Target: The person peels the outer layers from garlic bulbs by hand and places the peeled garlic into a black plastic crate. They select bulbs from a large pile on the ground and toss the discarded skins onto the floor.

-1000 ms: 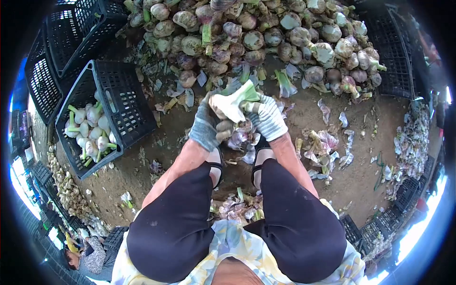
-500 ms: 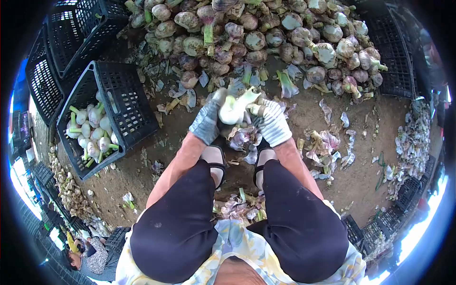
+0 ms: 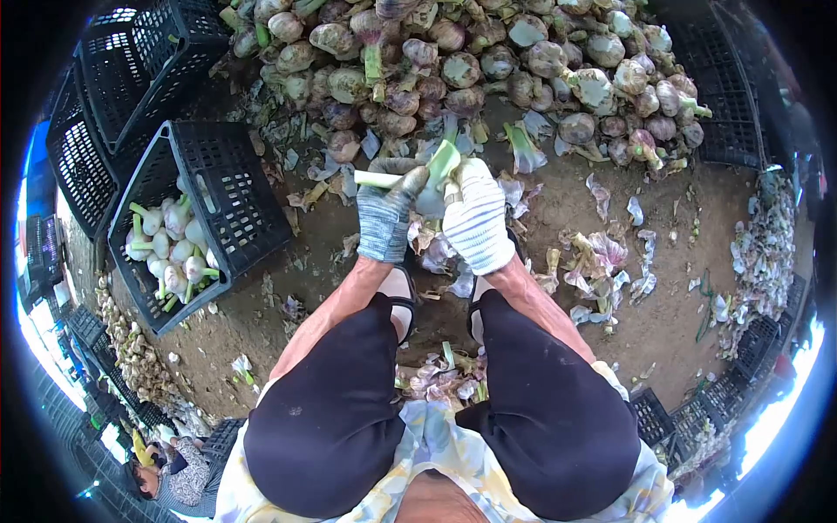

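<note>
Close together in front of my feet, both my gloved hands are closed on a garlic bulb. My left hand (image 3: 384,213), in a grey striped glove, wraps round the garlic stem (image 3: 373,179), whose pale cut end sticks out to the left. A green-white strip of garlic skin (image 3: 443,164) stands up between the hands. My right hand (image 3: 477,218), in a white striped glove, pinches that strip. The bulb itself is mostly hidden by the fingers.
A large heap of unpeeled garlic (image 3: 462,70) lies ahead. At left, a black crate (image 3: 231,192) holds peeled garlic (image 3: 174,240), near stacked crates (image 3: 144,78). Loose skins (image 3: 602,261) litter the dirt floor. Another person (image 3: 183,471) sits at the lower left.
The white bulb that showed between my hands has turned and its stem now points left. A green strip now stands away between the hands. My right hand has shifted slightly left.
</note>
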Tool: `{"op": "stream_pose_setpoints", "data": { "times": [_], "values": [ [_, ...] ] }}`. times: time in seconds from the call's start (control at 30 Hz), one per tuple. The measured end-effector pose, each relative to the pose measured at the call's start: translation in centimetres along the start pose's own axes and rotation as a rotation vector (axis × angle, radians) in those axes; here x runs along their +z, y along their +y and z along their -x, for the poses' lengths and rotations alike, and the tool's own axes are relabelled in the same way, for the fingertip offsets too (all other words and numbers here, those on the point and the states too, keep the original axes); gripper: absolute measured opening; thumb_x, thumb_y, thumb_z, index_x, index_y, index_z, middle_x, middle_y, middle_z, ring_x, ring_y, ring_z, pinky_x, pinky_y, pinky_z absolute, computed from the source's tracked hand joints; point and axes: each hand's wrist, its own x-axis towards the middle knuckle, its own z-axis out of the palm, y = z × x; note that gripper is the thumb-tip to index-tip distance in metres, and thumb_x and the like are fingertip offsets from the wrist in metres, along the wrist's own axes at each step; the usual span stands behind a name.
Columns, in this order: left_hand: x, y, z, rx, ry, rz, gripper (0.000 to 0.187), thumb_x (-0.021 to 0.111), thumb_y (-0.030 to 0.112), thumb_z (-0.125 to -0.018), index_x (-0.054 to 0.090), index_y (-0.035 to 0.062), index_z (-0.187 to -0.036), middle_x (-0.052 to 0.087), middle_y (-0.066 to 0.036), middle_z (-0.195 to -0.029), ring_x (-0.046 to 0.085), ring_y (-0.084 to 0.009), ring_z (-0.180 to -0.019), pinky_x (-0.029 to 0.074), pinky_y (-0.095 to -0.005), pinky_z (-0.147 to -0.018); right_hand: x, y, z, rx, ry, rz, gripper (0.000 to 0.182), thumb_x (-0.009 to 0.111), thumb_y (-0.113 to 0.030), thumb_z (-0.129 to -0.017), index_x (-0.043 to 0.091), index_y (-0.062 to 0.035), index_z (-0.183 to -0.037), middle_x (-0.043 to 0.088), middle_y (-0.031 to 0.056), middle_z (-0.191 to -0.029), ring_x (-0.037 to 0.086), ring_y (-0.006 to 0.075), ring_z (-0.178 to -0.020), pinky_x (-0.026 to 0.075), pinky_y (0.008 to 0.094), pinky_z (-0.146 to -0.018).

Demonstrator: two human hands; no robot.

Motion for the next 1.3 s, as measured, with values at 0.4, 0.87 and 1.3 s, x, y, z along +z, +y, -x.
{"op": "stream_pose_setpoints", "data": {
  "times": [0.4,0.87,1.3],
  "values": [
    [-1.7,1.1,0.2,-0.328,-0.357,0.258,0.039,0.066,0.035,-0.08,0.06,-0.0018,-0.092,0.063,-0.009,-0.086,0.062,-0.0153,-0.074,0.052,-0.0282,-0.066,0.1,7.1,-2.7,0.225,-0.453,0.042,0.023,0.054,-0.011,-0.073,0.057,0.0003,-0.092,0.057,0.0215,-0.089,0.056,0.0388,-0.081,0.046,0.0434,-0.073],
    [-3.9,0.1,0.1,-0.317,-0.204,0.394,0.035,0.068,0.02,-0.079,0.057,-0.0033,-0.103,0.062,-0.012,-0.095,0.061,-0.0192,-0.084,0.051,-0.032,-0.076,-2.3,0.8,-0.8,0.681,-0.405,-1.017,0.034,0.066,-0.02,-0.078,0.055,0.0015,-0.103,0.062,0.009,-0.09,0.06,0.0128,-0.076,0.05,0.0255,-0.063],
    [-3.0,1.3,0.4,-0.172,-0.168,0.127,0.029,0.067,0.016,-0.079,0.056,0.0008,-0.102,0.062,-0.007,-0.088,0.06,-0.0143,-0.077,0.051,-0.027,-0.069,-2.7,0.1,-0.6,0.862,-0.454,-1.156,0.031,0.061,-0.015,-0.082,0.055,0.0026,-0.107,0.061,0.0099,-0.096,0.06,0.0153,-0.078,0.051,0.0273,-0.066]
  ]
}}
